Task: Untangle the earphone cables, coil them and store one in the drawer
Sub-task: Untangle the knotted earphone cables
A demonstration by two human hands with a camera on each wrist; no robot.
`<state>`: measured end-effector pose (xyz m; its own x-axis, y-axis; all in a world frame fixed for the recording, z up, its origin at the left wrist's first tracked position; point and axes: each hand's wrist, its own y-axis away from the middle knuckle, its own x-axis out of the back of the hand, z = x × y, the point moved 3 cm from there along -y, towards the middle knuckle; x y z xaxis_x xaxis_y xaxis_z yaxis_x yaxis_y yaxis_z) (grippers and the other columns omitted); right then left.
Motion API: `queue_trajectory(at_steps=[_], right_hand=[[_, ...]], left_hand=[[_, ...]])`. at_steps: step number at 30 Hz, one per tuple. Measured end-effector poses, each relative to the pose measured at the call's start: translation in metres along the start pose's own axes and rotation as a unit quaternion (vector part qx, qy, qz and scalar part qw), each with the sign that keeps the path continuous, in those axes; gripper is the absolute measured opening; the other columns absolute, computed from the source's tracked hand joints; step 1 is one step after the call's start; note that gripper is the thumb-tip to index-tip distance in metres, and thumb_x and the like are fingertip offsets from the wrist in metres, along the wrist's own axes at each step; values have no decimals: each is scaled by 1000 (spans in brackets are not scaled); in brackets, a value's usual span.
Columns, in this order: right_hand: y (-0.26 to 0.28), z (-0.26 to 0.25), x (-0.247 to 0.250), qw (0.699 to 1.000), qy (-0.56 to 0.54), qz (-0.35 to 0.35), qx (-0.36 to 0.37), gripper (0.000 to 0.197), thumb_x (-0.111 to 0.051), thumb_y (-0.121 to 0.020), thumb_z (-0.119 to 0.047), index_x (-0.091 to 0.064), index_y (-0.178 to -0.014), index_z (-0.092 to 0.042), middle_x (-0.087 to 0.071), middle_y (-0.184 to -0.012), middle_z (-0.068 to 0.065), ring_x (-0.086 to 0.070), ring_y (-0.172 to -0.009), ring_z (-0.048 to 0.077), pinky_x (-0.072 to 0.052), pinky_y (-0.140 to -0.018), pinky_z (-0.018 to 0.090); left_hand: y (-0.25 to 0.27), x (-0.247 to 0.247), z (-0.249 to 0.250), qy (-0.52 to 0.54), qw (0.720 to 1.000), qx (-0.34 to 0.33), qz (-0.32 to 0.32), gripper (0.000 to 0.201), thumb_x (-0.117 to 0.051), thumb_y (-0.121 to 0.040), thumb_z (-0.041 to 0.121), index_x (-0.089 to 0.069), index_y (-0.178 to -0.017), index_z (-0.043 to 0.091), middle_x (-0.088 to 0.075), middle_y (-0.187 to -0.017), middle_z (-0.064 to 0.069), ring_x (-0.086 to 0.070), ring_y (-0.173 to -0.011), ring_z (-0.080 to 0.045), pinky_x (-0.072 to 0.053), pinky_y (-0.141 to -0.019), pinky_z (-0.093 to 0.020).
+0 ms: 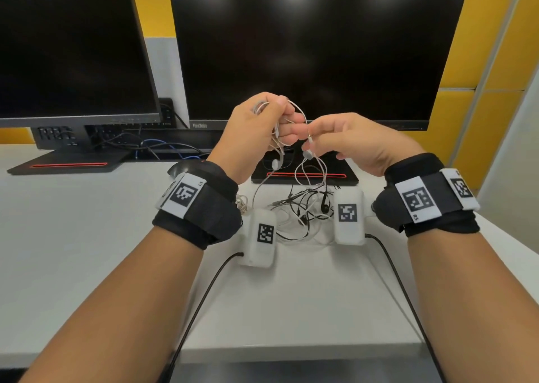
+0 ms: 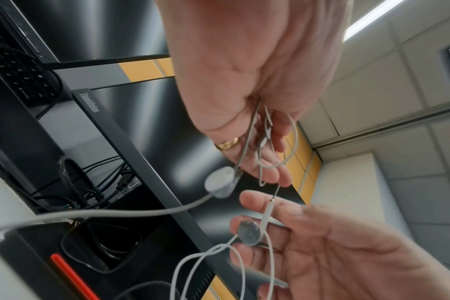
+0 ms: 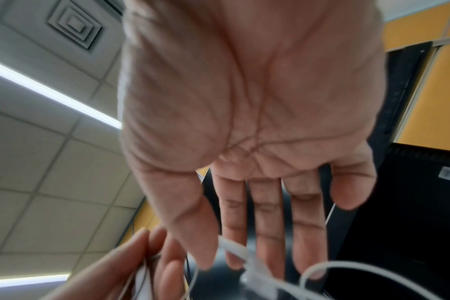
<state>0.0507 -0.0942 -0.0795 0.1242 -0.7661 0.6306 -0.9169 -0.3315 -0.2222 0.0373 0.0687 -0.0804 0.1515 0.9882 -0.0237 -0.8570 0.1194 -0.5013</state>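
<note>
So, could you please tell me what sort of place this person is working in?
Most likely an office workstation: two dark monitors stand on a white desk, yellow wall panels sit behind them, and the wrist views show a tiled ceiling with strip lights.

From head height we looked forward and down over both forearms. Our wrist cameras sat close under each palm, tilted up toward the ceiling. All three views shared the white earphone cable [image 1: 303, 146] between our fingers and the monitor [image 1: 315, 47].
</note>
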Motion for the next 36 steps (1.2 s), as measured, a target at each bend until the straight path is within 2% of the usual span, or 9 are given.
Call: queue_trajectory(at_steps=[3, 6, 11, 15, 19, 23, 29, 33, 36], right_hand=[[-1, 1, 0, 999, 18, 33, 28, 10, -61, -95, -23, -69, -101, -23, -69, -95, -3, -62, -86, 5, -45, -65, 10], [-4, 4, 5, 996, 22, 74, 39, 7, -63, -94, -25, -70, -93, -25, -69, -89, -3, -62, -83, 7, -48, -78, 24], [-8, 8, 3, 998, 18, 67, 4, 11, -61, -95, -12, -64, -91, -22, -68, -88, 1, -71, -79, 14, -55, -63, 24], [-9, 11, 9, 994, 18, 107, -11, 5, -72, -87, -9, -71, -88, -14, -71, -86, 7, -72, -80, 15, -59, -68, 25], [-7, 13, 13, 989, -69, 133, -17, 10, -74, -85, -10, -68, -90, -5, -71, -87, 10, -74, -78, 17, -61, -67, 28], [-7, 11, 11, 987, -95, 132, -8, 10, -59, -97, -21, -67, -98, -15, -71, -98, 5, -73, -82, 13, -61, -69, 29], [-6, 10, 13, 991, -25, 133, 3, 9, -66, -92, -31, -73, -93, -25, -65, -85, 0, -57, -75, 9, -52, -65, 24], [-2, 4, 12, 981, -177, 81, 15, 5, -67, -90, -13, -70, -92, -9, -65, -79, 4, -67, -72, 13, -56, -63, 23], [0, 2, 12, 971, -220, 83, 33, 11, -64, -87, 5, -69, -92, -3, -67, -80, 9, -70, -73, 14, -58, -65, 24]], left_hand=[[1, 0, 2, -14, 1000, -15, -18, 22, -43, -103, 18, -60, -91, 11, -71, -91, -8, -72, -81, -19, -58, -72, -28], [1, 0, 3, -11, 999, -33, -17, 23, -41, -103, 17, -60, -92, 11, -71, -91, -7, -71, -80, -17, -57, -73, -27], [1, 0, 2, -47, 998, -44, -10, 22, -42, -103, 18, -60, -90, 13, -71, -89, -4, -71, -81, -15, -58, -73, -25], [0, 2, -2, -83, 996, -28, -5, 21, -45, -102, 18, -61, -90, 12, -69, -86, -4, -70, -74, -12, -57, -70, -25], [-1, 2, -3, -96, 995, -3, -16, 23, -45, -102, 19, -61, -89, 12, -69, -87, -6, -70, -72, -12, -57, -69, -24], [-2, 2, -4, -98, 995, -2, -6, 22, -45, -102, 19, -62, -88, 12, -69, -86, -6, -70, -71, -12, -58, -68, -24], [-7, 12, -4, -94, 991, -12, 90, 20, -48, -101, 19, -61, -86, 14, -64, -84, -4, -68, -67, -10, -57, -62, -21], [-9, 16, -6, -87, 991, 9, 105, 20, -47, -101, 18, -58, -85, 13, -56, -76, -3, -61, -57, -7, -53, -56, -19], [-9, 14, -9, -99, 989, 11, 105, 20, -49, -100, 19, -60, -85, 13, -57, -78, -4, -62, -56, -7, -54, -56, -20]])
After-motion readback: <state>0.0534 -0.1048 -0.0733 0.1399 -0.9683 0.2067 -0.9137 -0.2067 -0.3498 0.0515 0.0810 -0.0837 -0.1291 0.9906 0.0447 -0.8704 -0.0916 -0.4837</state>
